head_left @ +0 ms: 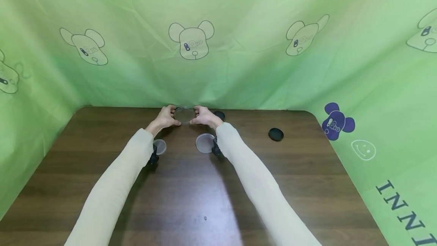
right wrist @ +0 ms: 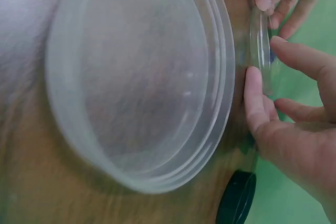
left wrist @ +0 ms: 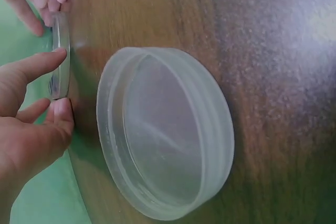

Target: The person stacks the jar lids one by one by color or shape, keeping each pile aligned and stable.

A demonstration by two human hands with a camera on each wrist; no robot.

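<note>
At the far edge of the table, a clear round shallow lid (head_left: 184, 116) lies between both hands. My left hand (head_left: 165, 118) holds its left side, with the thumb on the near rim and the fingers round the far side. From the right, my right hand (head_left: 204, 117) grips the opposite side in the same way. In the left wrist view the clear lid (left wrist: 63, 72) shows edge-on, low over the wood. A smaller frosted round lid (head_left: 159, 147) lies by my left wrist. Beside my right wrist is a larger frosted lid (head_left: 205, 143).
One black round lid (head_left: 219, 115) lies just behind my right wrist, another black lid (head_left: 275, 134) farther right on the brown wooden table (head_left: 191, 200). A green printed curtain (head_left: 143, 75) hangs right behind the table's far edge and along both sides.
</note>
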